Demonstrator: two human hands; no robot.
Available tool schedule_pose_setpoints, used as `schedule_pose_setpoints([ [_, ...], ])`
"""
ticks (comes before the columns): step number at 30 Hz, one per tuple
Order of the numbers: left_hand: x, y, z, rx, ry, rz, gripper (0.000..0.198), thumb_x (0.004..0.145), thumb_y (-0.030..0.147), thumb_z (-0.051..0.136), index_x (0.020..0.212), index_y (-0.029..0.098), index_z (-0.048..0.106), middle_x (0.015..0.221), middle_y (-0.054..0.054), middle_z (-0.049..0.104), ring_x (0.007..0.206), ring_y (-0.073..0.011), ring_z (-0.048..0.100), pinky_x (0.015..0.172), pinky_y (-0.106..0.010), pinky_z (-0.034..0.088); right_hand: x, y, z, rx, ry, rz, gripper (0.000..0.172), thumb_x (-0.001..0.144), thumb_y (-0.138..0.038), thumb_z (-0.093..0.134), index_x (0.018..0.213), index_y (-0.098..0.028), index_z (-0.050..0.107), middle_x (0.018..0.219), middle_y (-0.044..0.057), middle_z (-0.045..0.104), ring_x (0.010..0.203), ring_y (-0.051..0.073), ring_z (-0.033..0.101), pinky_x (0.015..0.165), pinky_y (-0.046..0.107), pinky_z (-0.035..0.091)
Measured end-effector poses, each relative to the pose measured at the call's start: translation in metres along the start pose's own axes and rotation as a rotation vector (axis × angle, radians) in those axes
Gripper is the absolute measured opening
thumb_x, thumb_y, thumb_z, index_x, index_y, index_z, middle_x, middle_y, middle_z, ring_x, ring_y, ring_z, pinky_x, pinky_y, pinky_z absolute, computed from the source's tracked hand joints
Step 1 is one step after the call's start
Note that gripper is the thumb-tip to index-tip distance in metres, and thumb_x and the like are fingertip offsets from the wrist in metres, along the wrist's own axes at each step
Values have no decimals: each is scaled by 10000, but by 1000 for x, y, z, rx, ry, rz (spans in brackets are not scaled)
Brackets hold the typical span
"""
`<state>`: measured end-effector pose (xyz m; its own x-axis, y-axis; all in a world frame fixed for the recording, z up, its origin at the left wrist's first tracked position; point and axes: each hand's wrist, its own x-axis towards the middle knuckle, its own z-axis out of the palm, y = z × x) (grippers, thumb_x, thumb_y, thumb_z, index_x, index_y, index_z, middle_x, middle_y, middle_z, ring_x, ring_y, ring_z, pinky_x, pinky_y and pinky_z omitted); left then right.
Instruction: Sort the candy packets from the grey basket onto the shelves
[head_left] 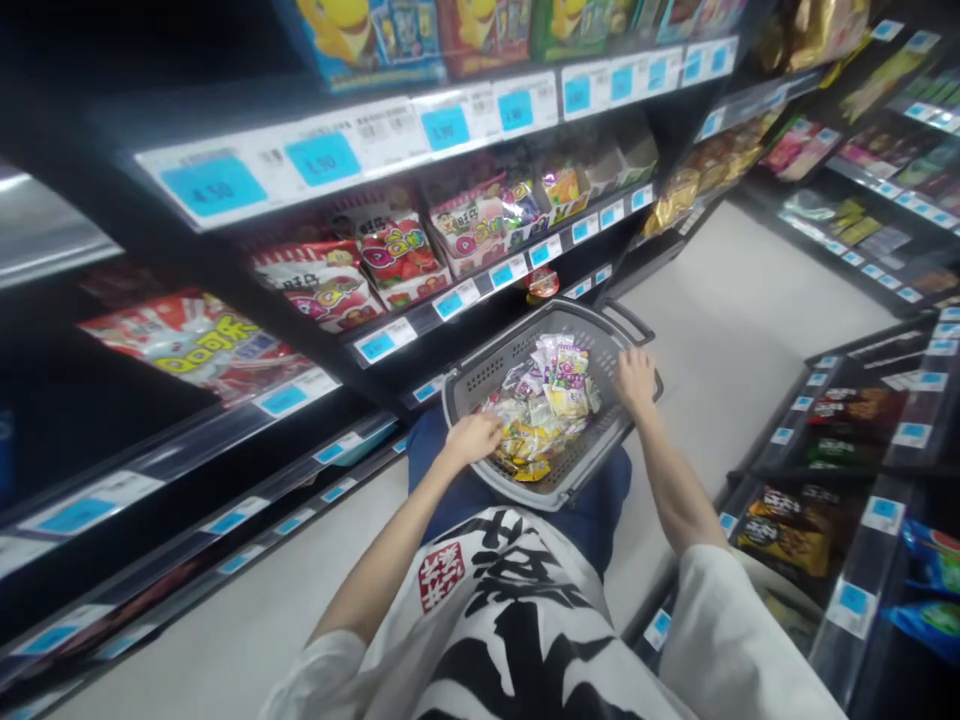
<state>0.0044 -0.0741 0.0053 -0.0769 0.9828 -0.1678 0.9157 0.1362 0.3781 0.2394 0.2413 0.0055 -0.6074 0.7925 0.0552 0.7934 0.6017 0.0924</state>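
Observation:
A grey plastic shopping basket (491,375) rests across my knees, tilted in view. Inside it lies a loose heap of small wrapped candies (534,435), yellow ones near me and white and purple ones farther off. My right hand (636,378) is closed on the basket's right rim, just below its dark handle (628,318). Over the left rim lies my left hand (474,438), fingers curled inward beside the candies. What those fingers hold, if anything, is hidden.
Shelves with blue price tags (457,298) run along my left, stocked with gummy candy bags (394,250). A large red and white candy bag (191,340) hangs over a lower shelf edge. Snack shelves (855,500) stand close on my right, with pale floor (735,270) between.

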Motion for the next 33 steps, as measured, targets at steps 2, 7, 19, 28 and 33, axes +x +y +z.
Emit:
schedule_pose_setpoints([
  [2,3,-2,-1,-14,4,-21,292,936,276,423,976,216,706,1043,-76,730,949,-218,692,835,-313,531,-1,-27,-1,12,-196,-85,428,1010,-280,314,1298,-101,577,1394,226,549,1319,335,473,1069,451,353],
  [7,6,-3,-6,-34,21,-35,258,912,249,452,931,218,708,1045,-73,742,946,-227,701,810,-314,525,-12,-106,28,-19,-449,-139,418,940,-486,532,1083,-134,707,1056,190,726,1004,285,690,855,343,501],
  [19,2,-2,-2,-50,75,-57,263,930,229,442,919,199,703,1006,-94,742,919,-236,704,793,-322,515,-22,-125,51,169,-555,-164,282,847,-247,632,1072,-97,710,1181,248,686,1158,312,643,976,364,468],
  [28,-2,-6,2,-77,175,-35,327,887,174,491,1158,222,668,1214,-77,701,1147,-232,642,931,-342,545,-28,-153,34,994,-561,-154,202,733,-365,557,640,-222,449,623,-8,558,652,188,630,632,299,539],
  [33,-3,-16,12,-208,342,34,786,778,54,514,1520,279,376,1592,-46,402,1442,-239,387,1106,-416,485,-37,-147,18,1461,-481,-23,227,701,-432,554,803,-248,468,649,-31,545,569,151,571,551,285,519],
])
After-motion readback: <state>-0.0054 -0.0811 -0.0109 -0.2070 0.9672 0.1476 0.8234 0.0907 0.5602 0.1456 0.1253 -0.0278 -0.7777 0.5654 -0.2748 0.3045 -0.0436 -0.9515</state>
